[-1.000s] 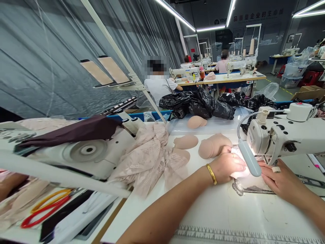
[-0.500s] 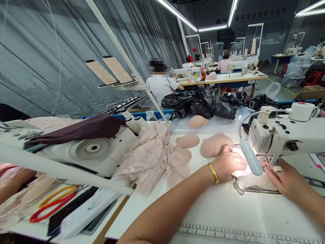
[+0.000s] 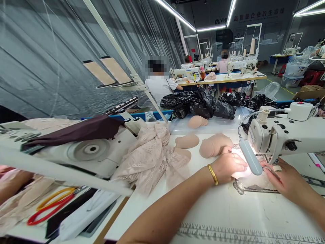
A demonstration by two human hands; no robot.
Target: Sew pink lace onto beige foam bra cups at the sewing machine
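At the sewing machine (image 3: 269, 135), my left hand (image 3: 228, 166), with a gold bangle at the wrist, has its fingers bent over a pale fabric piece (image 3: 240, 175). The fabric lies under the bright lamp (image 3: 251, 158), which hides part of it and the needle area. To the right of the lamp, my right hand (image 3: 289, 178) is closed around a thin, dark metal tool (image 3: 273, 173) whose exact kind I cannot make out. Close behind my left hand lies a stack of beige moulded bra cups (image 3: 212, 145). Another beige cup (image 3: 188, 141) and crumpled beige lace (image 3: 149, 149) are farther left.
A printed ruler (image 3: 243, 234) runs along the table's front edge. Black plastic bags (image 3: 200, 103) lie behind the table. At the left stand a second machine (image 3: 91, 149), partly under dark cloth, and a thread stand (image 3: 124, 84). Red-handled scissors (image 3: 48, 211) lie lower left.
The view has shifted very slightly. Both hands keep nearly the same places at the machine, and the fabric shows no clear movement.
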